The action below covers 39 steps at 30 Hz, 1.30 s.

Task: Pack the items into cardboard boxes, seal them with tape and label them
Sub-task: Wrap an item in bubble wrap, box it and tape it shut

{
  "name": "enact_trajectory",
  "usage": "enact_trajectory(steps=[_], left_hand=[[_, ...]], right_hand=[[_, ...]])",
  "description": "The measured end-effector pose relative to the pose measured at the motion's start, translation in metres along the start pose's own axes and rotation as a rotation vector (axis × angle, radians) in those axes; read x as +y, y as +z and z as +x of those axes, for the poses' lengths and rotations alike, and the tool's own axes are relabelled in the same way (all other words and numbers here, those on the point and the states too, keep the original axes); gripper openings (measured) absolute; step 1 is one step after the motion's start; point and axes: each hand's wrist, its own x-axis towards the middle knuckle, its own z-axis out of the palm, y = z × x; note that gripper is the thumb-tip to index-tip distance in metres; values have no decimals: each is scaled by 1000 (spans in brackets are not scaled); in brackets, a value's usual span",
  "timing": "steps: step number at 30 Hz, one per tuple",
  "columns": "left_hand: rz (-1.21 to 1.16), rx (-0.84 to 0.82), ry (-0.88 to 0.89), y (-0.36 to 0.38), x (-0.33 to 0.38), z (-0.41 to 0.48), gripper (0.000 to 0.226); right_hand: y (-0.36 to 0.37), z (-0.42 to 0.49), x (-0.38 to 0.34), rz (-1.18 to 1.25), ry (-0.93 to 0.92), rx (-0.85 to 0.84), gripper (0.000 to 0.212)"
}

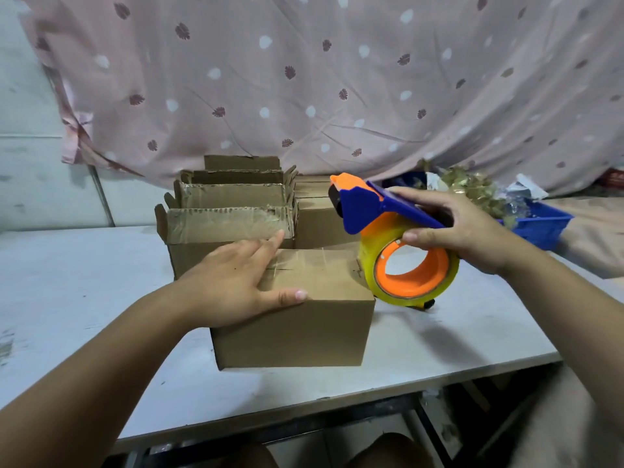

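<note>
Interiors of open boxes (226,224) behind: hidden. Blue bin (547,228) contents blurred. Closed cardboard box (304,319) on white table (84,282) – matte brown, glossy clear tape along seam. Left hand (233,282) flat on lid, fingers straight. Right hand (466,228) curled round blue-orange tape dispenser (388,231) – at box's right edge.

- The closed box (297,319) is brown cardboard, matt and smooth.
- The tape dispenser (381,211) is shiny plastic.
- The curtain (304,79) is soft cloth.
</note>
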Motion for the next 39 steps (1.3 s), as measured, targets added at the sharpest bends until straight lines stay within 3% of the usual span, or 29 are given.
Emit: enact_trajectory(steps=[10, 25, 30, 37, 39], left_hand=[[34, 5, 6, 2, 1, 0, 131], [49, -22, -5, -2, 9, 0, 123], [44, -46, -2, -3, 8, -1, 123], [67, -67, 97, -7, 10, -16, 96], [91, -64, 136, -7, 17, -22, 95]], right_hand=[[-8, -9, 7, -93, 2, -88, 66], [17, -34, 46, 108, 81, -27, 57], [34, -41, 68, 242, 126, 37, 85], [45, -36, 69, 269, 193, -72, 76], [53, -31, 62, 247, 189, -140, 63]])
